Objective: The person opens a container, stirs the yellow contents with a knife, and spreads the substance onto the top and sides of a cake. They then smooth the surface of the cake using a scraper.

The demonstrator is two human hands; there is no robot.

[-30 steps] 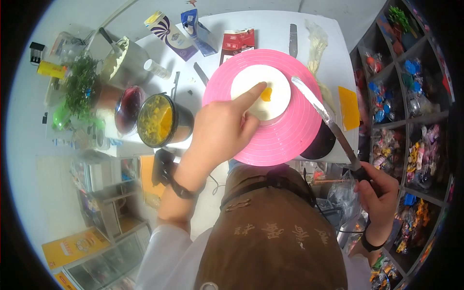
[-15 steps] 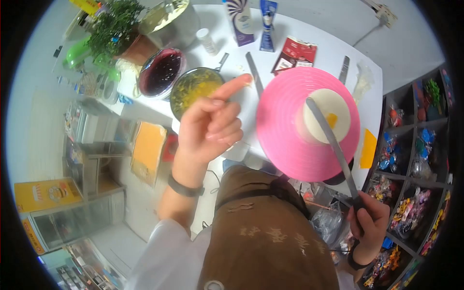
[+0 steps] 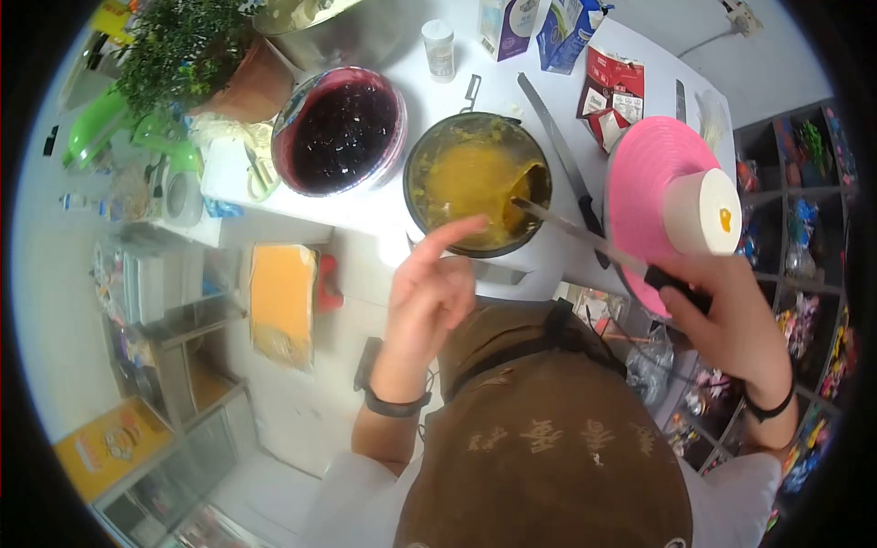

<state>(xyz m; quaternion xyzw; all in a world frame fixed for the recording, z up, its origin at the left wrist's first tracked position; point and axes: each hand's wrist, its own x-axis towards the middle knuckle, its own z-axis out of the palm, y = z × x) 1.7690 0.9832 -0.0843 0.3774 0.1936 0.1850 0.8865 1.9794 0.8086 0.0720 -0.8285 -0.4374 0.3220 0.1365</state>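
My right hand grips the black handle of a long palette knife. The blade's tip dips into a round bowl of chunky yellow fruit filling, at its right side. Just below that bowl is my left hand, holding nothing; its index finger points out beside the near rim, the other fingers loosely curled. A small white-frosted cake stands on a ribbed pink turntable at the right, with a dab of yellow on its top. The right hand partly covers the turntable's near edge.
A bowl of dark purple filling stands left of the yellow one. A serrated knife lies between bowl and turntable. Farther back are a white-capped jar, cartons and a red packet. A potted plant is at left.
The palette knife has moved left from over the cake's top into the yellow filling. My view has shifted left, and my left hand is now lower, by the bowl's near rim.
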